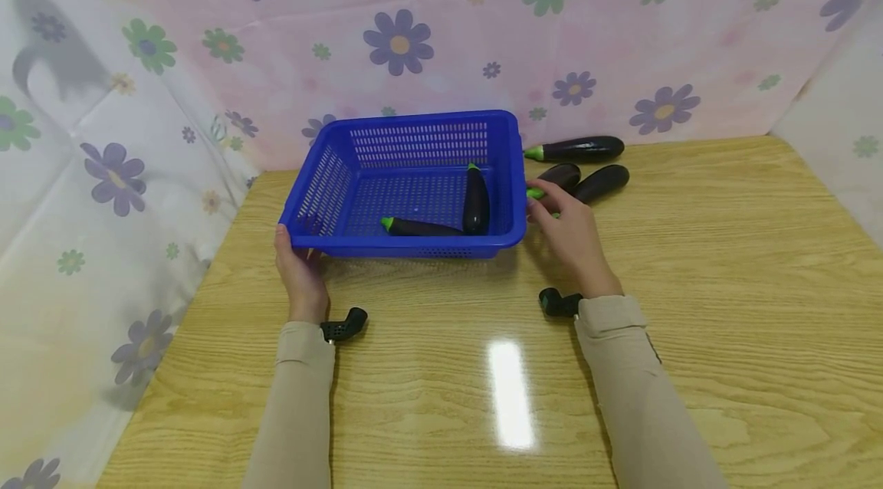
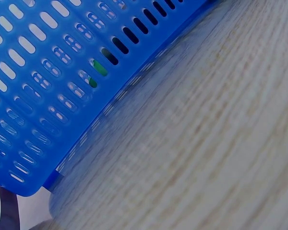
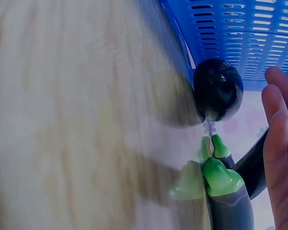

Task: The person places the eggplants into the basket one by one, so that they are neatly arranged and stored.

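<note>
A blue slotted plastic basket stands on the table with two dark eggplants inside, at its right front. At the basket's front left corner, my left hand grips the rim and wall. Just right of the basket, my right hand reaches over loose eggplants with green caps, partly hiding them. In the right wrist view, its fingers look fairly straight, beside a green-capped eggplant. The rounded end of another eggplant shows close to the basket wall.
Another eggplant lies at the back of the wooden table, near the flowered cloth behind. Cloth also hangs at the left. A dark wrist device sits on each wrist.
</note>
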{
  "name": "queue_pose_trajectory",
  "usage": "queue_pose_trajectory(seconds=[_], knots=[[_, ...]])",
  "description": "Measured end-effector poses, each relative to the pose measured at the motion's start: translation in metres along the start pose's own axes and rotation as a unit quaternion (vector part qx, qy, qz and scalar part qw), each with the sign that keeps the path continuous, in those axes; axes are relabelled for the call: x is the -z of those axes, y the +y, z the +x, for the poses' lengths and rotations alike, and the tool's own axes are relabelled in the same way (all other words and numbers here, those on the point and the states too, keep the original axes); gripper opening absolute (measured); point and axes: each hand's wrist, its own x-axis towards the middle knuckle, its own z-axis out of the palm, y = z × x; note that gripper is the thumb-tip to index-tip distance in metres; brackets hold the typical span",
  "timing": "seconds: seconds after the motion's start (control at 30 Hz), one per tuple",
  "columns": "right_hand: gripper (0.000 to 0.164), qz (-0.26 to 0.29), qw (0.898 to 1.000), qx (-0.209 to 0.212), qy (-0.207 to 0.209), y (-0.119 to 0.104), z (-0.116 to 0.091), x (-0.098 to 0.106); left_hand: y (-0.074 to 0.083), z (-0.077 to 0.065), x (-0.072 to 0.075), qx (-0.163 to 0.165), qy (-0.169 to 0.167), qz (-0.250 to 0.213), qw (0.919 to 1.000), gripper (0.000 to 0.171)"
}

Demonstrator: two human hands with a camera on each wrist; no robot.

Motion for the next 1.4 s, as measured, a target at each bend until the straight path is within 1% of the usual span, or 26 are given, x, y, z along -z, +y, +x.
queue_pose_trajectory(seconds=[0.1,0.3,0.6,0.83,0.97,1.07,1.23,1.4], knots=[[0.040,-0.003,1.000,-0.004,-0.002,0.000,0.000,0.000,0.000,0.000,0.000,0.000,-0.001,0.000,1.0000,0.049],[0.040,-0.001,1.000,0.000,0.001,-0.001,-0.001,0.001,0.000,0.000,0.000,-0.002,0.000,-0.001,1.0000,0.049],[0.037,0.027,0.999,0.016,0.031,-0.007,-0.001,0.008,0.000,-0.001,0.000,0.001,0.002,-0.002,1.0000,0.048],[0.039,0.044,0.998,0.012,0.035,-0.013,-0.003,0.010,0.000,-0.001,-0.001,0.000,0.002,0.000,1.0000,0.049],[0.041,0.059,0.997,0.021,0.040,-0.017,-0.003,0.010,0.000,0.000,0.000,0.000,-0.004,0.008,1.0000,0.049],[0.041,0.059,0.997,0.027,0.041,-0.018,-0.003,0.010,0.000,0.000,0.000,0.001,-0.006,0.011,0.9999,0.049],[0.039,0.058,0.997,0.027,0.040,-0.020,-0.004,0.011,0.000,0.000,0.001,0.002,-0.003,0.007,1.0000,0.049],[0.033,0.091,0.994,0.032,0.049,-0.020,-0.003,0.016,0.000,0.001,0.000,0.002,-0.003,0.005,1.0000,0.049]])
